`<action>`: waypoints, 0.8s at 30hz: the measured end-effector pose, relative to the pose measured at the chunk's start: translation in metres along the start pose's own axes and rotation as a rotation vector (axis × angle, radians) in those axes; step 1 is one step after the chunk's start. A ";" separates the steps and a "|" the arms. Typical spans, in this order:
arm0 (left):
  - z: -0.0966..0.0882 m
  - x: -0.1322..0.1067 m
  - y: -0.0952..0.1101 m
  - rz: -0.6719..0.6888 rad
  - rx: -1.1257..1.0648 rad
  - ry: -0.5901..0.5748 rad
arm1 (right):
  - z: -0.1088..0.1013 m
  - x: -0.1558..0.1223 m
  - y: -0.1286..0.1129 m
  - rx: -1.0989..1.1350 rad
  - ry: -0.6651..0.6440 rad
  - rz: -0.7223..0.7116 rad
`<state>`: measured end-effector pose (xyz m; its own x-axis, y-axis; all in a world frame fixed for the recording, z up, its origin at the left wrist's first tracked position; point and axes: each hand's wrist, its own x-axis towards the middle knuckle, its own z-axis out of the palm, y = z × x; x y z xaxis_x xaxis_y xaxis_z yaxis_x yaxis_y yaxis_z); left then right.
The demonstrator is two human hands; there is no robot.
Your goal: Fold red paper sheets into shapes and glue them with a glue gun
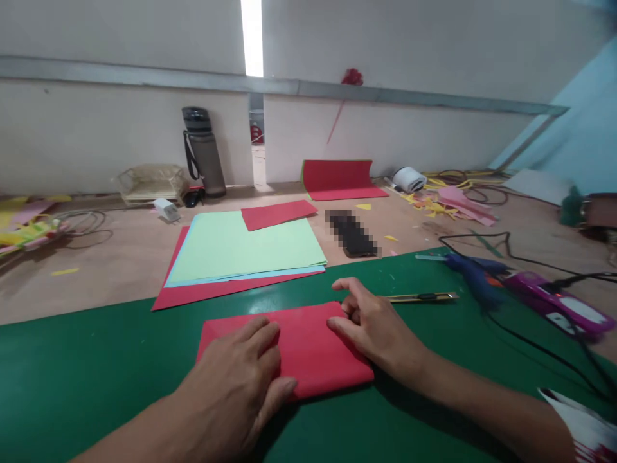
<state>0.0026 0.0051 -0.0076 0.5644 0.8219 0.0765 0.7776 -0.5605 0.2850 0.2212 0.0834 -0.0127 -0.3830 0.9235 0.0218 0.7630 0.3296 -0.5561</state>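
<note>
Head view: a person's two bare hands rest on a folded red paper (308, 350), which lies on a green mat (96, 366).
Left hand (241, 379): palm down and flat, with the fingers loosely spread and pressing the near left part of the paper. It grips nothing.
Right hand (373, 325): half curled at the paper's right end, thumb on the red surface and forefinger stretched past the far edge. I cannot tell whether the tucked fingers pinch that edge.
Paper's place: directly under both sets of fingers, with its bare middle showing between them.
Long axis: side to side across the person, from the left fingertips over to the right thumb, and a little skewed.
Nearer hand: both touch it. The left covers more of it, and the right has only the end.
Past the right forefinger: a craft knife (419, 297) lies near but apart, pointing away to the right. A blue glue gun (475, 280) lies further out the same way.
Ahead of the left fingers: a stack of coloured sheets (245, 251), well apart, lies over the mat's far edge.
Far off: a dark water bottle (202, 151) stands by the wall.
</note>
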 end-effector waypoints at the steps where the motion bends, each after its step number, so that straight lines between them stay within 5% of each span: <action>1: 0.002 0.002 -0.002 -0.001 -0.005 0.006 | 0.000 0.000 0.001 0.014 0.003 0.010; 8: 0.004 0.012 -0.002 -0.038 0.066 -0.137 | -0.005 -0.003 0.007 -0.025 -0.049 -0.024; 17: -0.001 0.009 0.003 -0.088 0.092 -0.083 | -0.003 -0.010 0.013 -0.087 -0.082 -0.154; 24: 0.009 0.007 0.002 -0.023 0.256 -0.067 | -0.004 -0.011 0.014 -0.119 -0.124 -0.108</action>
<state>0.0105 0.0084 -0.0149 0.5561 0.8311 0.0069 0.8304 -0.5560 0.0346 0.2381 0.0788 -0.0173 -0.5214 0.8528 -0.0302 0.7672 0.4529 -0.4541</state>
